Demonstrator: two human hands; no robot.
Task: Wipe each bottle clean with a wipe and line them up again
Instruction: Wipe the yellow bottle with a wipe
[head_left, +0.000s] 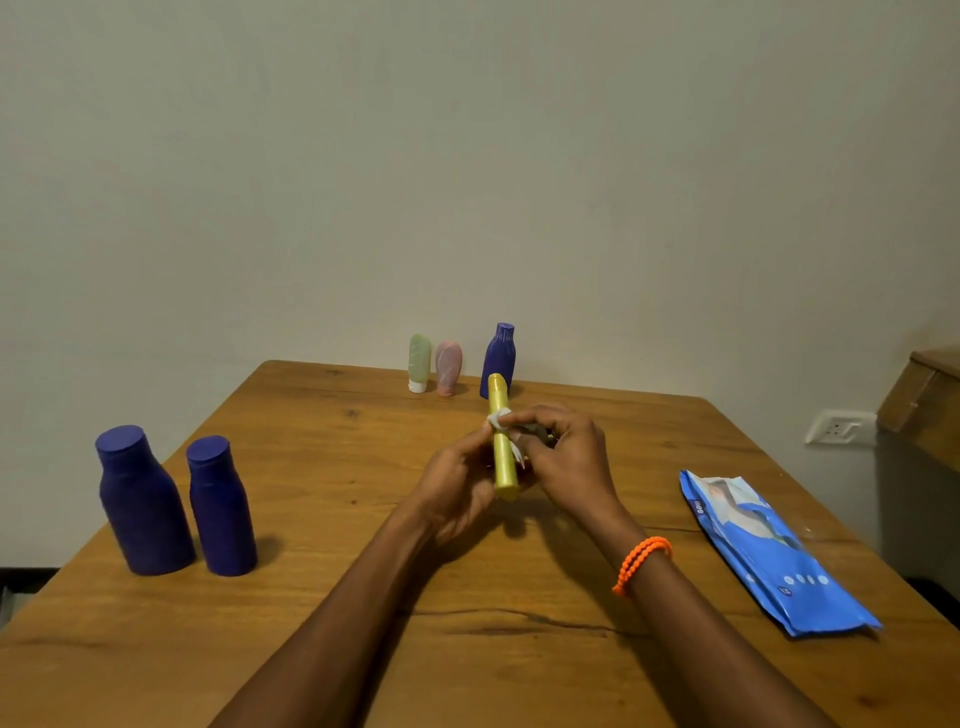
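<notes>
A slim yellow bottle (503, 441) is held above the middle of the wooden table (363, 649), tilted away from me. My left hand (457, 493) grips its lower half. My right hand (566, 457) presses a crumpled white wipe (501, 418) around the bottle's middle. Two dark blue bottles (143, 504) (221, 506) stand side by side at the left. At the far edge a green tube (419, 362), a pink tube (448, 367) and a third blue bottle (500, 358) stand upright in a row.
A blue pack of wipes (769, 551) lies flat at the right of the table. An orange bead bracelet (641, 561) is on my right wrist. A wall socket (839, 427) and a wooden piece of furniture (924, 400) are at the right.
</notes>
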